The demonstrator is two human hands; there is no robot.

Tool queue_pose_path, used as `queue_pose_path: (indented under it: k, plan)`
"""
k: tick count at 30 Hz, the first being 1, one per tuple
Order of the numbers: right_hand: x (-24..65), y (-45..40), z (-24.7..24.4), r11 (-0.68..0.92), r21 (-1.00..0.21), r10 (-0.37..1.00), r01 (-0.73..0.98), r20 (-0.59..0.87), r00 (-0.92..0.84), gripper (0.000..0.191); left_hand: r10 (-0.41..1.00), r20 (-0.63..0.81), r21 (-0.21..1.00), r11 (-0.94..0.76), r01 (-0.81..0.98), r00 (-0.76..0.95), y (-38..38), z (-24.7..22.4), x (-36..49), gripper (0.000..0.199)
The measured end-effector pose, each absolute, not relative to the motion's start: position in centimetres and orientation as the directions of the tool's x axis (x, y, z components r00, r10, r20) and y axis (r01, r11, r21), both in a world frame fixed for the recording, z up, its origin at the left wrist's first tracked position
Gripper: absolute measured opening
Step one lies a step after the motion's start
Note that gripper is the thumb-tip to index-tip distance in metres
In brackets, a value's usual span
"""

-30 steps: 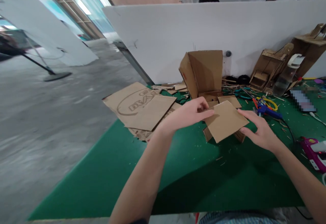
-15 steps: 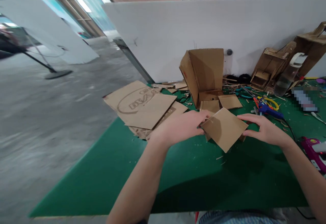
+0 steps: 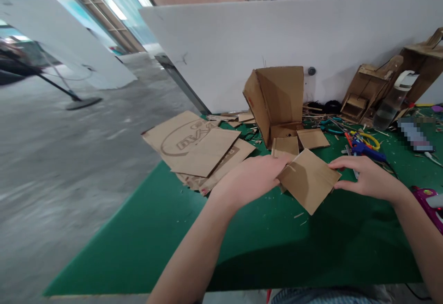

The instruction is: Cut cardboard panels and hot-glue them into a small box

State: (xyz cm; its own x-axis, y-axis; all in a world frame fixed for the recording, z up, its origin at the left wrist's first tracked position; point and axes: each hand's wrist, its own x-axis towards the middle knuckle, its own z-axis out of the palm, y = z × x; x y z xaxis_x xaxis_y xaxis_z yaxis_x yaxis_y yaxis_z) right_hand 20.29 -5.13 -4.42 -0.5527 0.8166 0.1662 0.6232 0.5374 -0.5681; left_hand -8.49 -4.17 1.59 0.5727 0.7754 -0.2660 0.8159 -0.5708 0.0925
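A square piece of cardboard (image 3: 309,181) is held by opposite corners above the green table, one corner pointing toward me. My left hand (image 3: 254,177) pinches its left corner, the fingertips partly hidden behind it. At the right corner, the thumb and fingers of my right hand (image 3: 363,178) close on the edge. Just behind the square lie two smaller cardboard pieces, one on the left (image 3: 285,146) and another on the right (image 3: 313,138). Beyond them stands a folded cardboard structure (image 3: 284,92) with upright walls.
Larger cardboard sheets (image 3: 187,142) are stacked at the left edge of the green table (image 3: 138,248). To the right lie a blue glue gun (image 3: 368,151), a phone (image 3: 415,134) and a magenta device (image 3: 429,205). A bottle (image 3: 392,101) leans near cardboard models (image 3: 368,87). A white partition (image 3: 214,50) stands behind.
Both hands and the cardboard square have shifted slightly toward me and to the right. The left fingers now reach further over the square's left corner. The other pieces stay put.
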Motion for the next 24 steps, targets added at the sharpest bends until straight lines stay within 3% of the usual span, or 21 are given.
queue_pose_path:
  k: [14,24]
  plan:
    - [19.9,-6.6,-4.2,0.642,-0.282,0.767,0.714,0.221,-0.602,0.037,0.798,-0.225,-0.059,-0.584,0.809,0.56,-5.7,1.9,-7.6,0.032]
    - [18.3,-8.2,-4.0,0.68,-0.037,0.714,0.733,0.265,-0.648,0.032,0.791,-0.192,-0.087,-0.603,0.793,0.58,-6.1,1.5,-7.1,0.038]
